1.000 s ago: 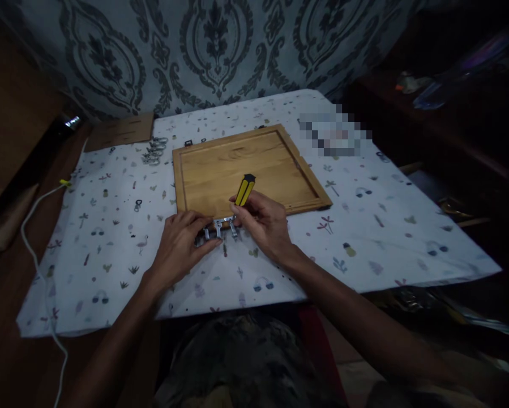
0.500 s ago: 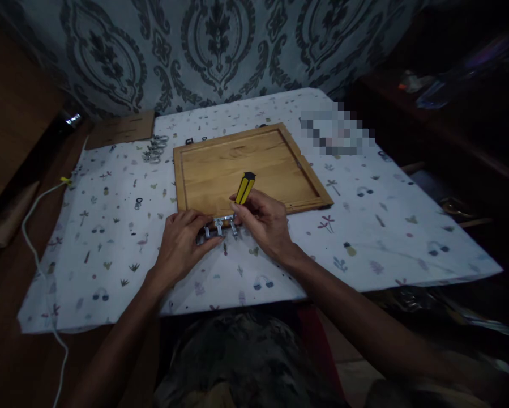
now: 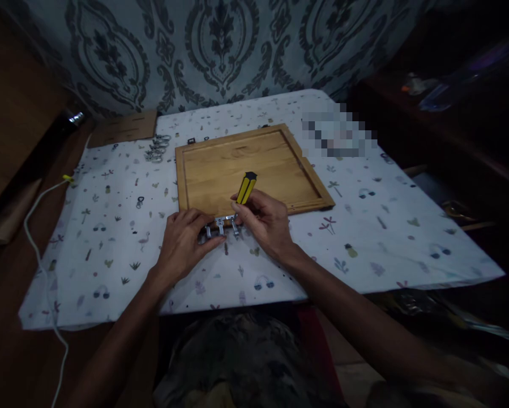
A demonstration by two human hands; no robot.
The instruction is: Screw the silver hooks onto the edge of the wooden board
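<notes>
Little has moved since the earlier frame: both your hands sit almost where they were, and only the view has drifted a touch, so everything lies slightly higher in the picture. The printed tablecloth [image 3: 110,266] covers the table, and on it lies the wooden board [image 3: 220,170] with its raised rim, its near edge just beyond your knuckles. Your left hand [image 3: 184,241] has its fingers curled down over the left end of the metal hook rack [image 3: 220,224], pinning it to the cloth at the board's near edge. Your right hand [image 3: 265,224] is clenched around the yellow-and-black screwdriver [image 3: 246,187], which stands nearly upright with its tip hidden down at the rack. The tip could skip off and jab your left fingers, since they rest so close to it, and the light is dim enough to hide a poor seating. The cloth is loose and creased, so the rack could slide or twist under pressure if your left hand eases. A slipped tip might also gouge the board's rim. The snap hooks [image 3: 156,148] lie well apart at the far left corner. No brand shows on the screwdriver handle, the cloth carries only small pictures, and a blurred patch [image 3: 339,133] hides anything written there.
</notes>
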